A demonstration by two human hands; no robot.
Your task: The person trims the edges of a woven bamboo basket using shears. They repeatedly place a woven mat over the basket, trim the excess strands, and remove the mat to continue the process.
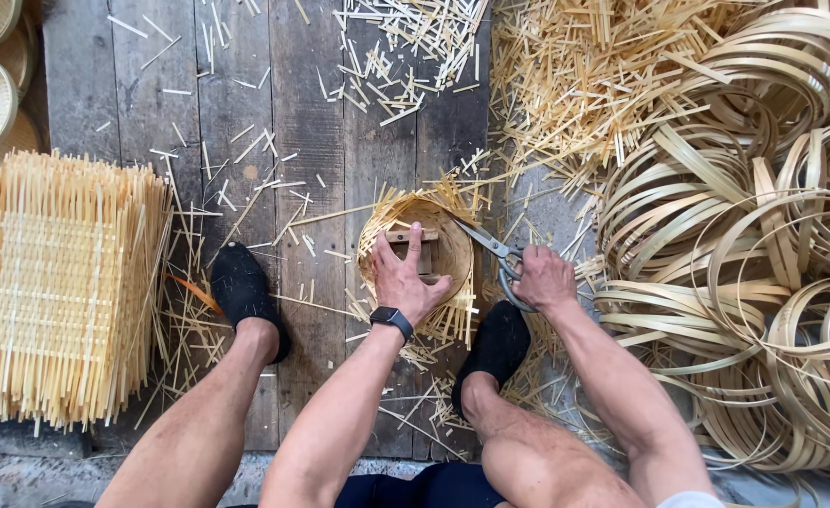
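The left grip point(407, 275) pressed flat, fingers spread, on the small woven bamboo basket point(417, 259); just right of it, the right grip point(543, 278) clasped scissors point(492, 252), blades angled up-left onto the basket's rim.

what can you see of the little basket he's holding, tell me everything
The basket is small, round and woven from pale bamboo strips, still unfinished: loose strip ends stick out all round its rim like a ragged fringe. It sits on the dark plank floor between the person's feet, opening up. A small wooden block lies inside it. The left hand presses down into it, fingers spread over the block. The right hand holds scissors whose blades reach the rim at its upper right edge.
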